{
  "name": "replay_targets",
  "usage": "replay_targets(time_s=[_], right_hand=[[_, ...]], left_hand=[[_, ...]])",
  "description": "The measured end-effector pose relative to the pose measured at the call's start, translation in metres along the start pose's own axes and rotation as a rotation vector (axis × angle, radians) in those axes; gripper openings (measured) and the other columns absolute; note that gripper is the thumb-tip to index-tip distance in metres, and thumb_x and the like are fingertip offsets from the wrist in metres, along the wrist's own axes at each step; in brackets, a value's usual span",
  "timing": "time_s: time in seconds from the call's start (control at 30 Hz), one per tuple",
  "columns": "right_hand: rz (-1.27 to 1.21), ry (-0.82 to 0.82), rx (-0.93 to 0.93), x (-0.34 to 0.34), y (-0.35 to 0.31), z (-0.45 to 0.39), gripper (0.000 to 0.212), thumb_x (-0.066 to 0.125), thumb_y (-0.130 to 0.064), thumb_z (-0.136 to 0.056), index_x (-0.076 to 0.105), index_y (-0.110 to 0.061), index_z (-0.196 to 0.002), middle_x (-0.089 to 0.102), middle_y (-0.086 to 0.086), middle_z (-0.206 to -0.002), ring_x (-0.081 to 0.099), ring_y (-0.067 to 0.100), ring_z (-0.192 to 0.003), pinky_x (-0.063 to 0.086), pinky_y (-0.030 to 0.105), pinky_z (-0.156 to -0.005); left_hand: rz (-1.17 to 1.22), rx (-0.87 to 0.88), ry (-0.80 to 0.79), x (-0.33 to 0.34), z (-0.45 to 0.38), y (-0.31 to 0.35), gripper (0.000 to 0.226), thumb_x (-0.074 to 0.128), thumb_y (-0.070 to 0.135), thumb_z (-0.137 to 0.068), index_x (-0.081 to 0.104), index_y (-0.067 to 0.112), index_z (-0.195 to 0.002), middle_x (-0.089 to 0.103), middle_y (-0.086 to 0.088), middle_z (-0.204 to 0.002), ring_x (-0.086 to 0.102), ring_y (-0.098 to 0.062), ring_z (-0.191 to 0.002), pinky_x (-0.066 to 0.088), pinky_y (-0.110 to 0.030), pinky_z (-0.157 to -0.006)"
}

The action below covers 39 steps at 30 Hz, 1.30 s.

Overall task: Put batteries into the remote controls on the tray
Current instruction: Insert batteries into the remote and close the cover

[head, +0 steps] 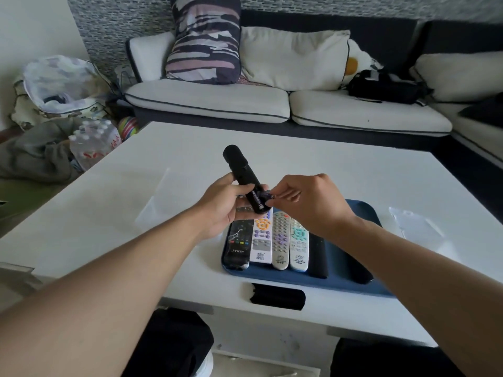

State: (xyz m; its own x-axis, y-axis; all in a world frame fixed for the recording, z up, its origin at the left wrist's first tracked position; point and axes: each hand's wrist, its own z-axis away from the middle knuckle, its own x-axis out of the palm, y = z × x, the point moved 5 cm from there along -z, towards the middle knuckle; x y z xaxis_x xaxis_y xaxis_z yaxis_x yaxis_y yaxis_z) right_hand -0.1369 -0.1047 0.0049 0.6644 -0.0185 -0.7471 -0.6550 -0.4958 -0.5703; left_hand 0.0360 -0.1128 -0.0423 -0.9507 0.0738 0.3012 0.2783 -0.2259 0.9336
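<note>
My left hand (220, 205) grips a long black remote (241, 170), held above the table with its far end tilted up and away. One battery (257, 200) lies in its open compartment at the near end. My right hand (304, 200) pinches a second battery (268, 196) at that compartment. Below them a blue tray (351, 278) holds several remotes side by side: a black one (239, 247), a white one with orange buttons (261, 240), a grey one (280, 244), a white one with teal buttons (298, 247) and further black ones (318, 257).
A black battery cover (277, 296) lies on the white table (136, 213) just in front of the tray. Clear plastic wrapping (413, 227) sits right of the tray. A sofa (245, 102) with cushions stands beyond the table, and bags and bottled water (92, 142) at the left.
</note>
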Motion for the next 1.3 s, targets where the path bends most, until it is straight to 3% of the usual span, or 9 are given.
replay_targets(time_s=[0.17, 0.3, 0.43, 0.6, 0.73, 0.93, 1.13, 1.3], right_hand=[[-0.018, 0.023, 0.015, -0.003, 0.007, 0.007, 0.015, 0.082, -0.027, -0.081, 0.080, -0.033, -0.095, 0.068, -0.024, -0.072, 0.067, -0.001, -0.075, 0.057, 0.026, -0.075], [-0.041, 0.004, 0.028, -0.004, 0.010, 0.008, 0.019, 0.082, -0.025, -0.082, 0.080, -0.034, -0.099, 0.076, -0.015, -0.087, 0.067, 0.001, -0.077, 0.056, 0.026, -0.077], [-0.063, -0.006, 0.074, -0.005, 0.018, 0.009, 0.019, 0.084, -0.024, -0.079, 0.080, -0.033, -0.096, 0.075, -0.013, -0.087, 0.066, -0.001, -0.078, 0.054, 0.021, -0.076], [-0.205, -0.040, 0.226, -0.003, 0.025, 0.010, 0.018, 0.088, -0.030, -0.074, 0.080, -0.036, -0.089, 0.075, -0.011, -0.086, 0.068, 0.002, -0.076, 0.057, 0.025, -0.073], [-0.268, -0.047, 0.254, -0.002, 0.025, 0.012, 0.018, 0.089, -0.030, -0.072, 0.080, -0.034, -0.087, 0.076, -0.011, -0.084, 0.071, 0.018, -0.078, 0.059, 0.040, -0.078], [-0.270, -0.065, 0.269, 0.003, 0.021, 0.011, 0.029, 0.092, -0.026, -0.069, 0.071, -0.028, -0.089, 0.074, -0.014, -0.086, 0.069, 0.000, -0.075, 0.057, 0.021, -0.069], [-0.324, -0.056, 0.316, 0.010, 0.019, 0.009, 0.035, 0.093, -0.021, -0.067, 0.067, -0.025, -0.091, 0.074, -0.011, -0.093, 0.072, 0.010, -0.077, 0.061, 0.039, -0.076], [-0.342, -0.071, 0.330, 0.014, 0.017, 0.008, 0.034, 0.091, -0.017, -0.068, 0.068, -0.026, -0.090, 0.074, -0.011, -0.091, 0.071, 0.012, -0.078, 0.060, 0.039, -0.076]], left_hand=[[-0.043, 0.015, -0.028, 0.015, -0.004, -0.003, 0.026, 0.049, -0.003, -0.101, 0.054, 0.003, -0.126, 0.074, -0.011, -0.114, 0.073, -0.032, -0.093, 0.062, -0.049, -0.080], [-0.061, 0.013, -0.028, 0.022, -0.005, -0.004, 0.026, 0.049, 0.000, -0.102, 0.054, 0.004, -0.126, 0.073, -0.011, -0.118, 0.073, -0.030, -0.094, 0.062, -0.045, -0.075], [-0.054, 0.017, -0.007, 0.025, -0.006, -0.002, 0.024, 0.051, 0.003, -0.102, 0.056, 0.006, -0.125, 0.074, -0.012, -0.115, 0.073, -0.032, -0.097, 0.062, -0.041, -0.067], [-0.046, 0.012, -0.003, 0.025, -0.004, -0.001, 0.025, 0.050, 0.013, -0.104, 0.055, 0.004, -0.127, 0.074, -0.015, -0.114, 0.072, -0.034, -0.095, 0.063, -0.048, -0.075], [-0.082, 0.018, -0.015, 0.025, -0.003, -0.001, 0.026, 0.058, 0.008, -0.100, 0.056, 0.004, -0.125, 0.074, -0.014, -0.114, 0.073, -0.031, -0.095, 0.063, -0.047, -0.075], [-0.121, 0.022, -0.041, 0.022, -0.001, -0.002, 0.034, 0.061, -0.002, -0.095, 0.055, 0.006, -0.127, 0.074, -0.011, -0.115, 0.073, -0.033, -0.100, 0.061, -0.040, -0.064], [-0.107, 0.019, -0.060, 0.018, 0.001, -0.002, 0.033, 0.059, -0.005, -0.096, 0.054, 0.004, -0.128, 0.073, -0.013, -0.117, 0.073, -0.034, -0.101, 0.063, -0.044, -0.069], [-0.117, 0.007, -0.048, 0.015, 0.002, -0.003, 0.032, 0.059, -0.006, -0.095, 0.056, 0.003, -0.125, 0.072, -0.014, -0.119, 0.071, -0.036, -0.103, 0.063, -0.049, -0.076]])
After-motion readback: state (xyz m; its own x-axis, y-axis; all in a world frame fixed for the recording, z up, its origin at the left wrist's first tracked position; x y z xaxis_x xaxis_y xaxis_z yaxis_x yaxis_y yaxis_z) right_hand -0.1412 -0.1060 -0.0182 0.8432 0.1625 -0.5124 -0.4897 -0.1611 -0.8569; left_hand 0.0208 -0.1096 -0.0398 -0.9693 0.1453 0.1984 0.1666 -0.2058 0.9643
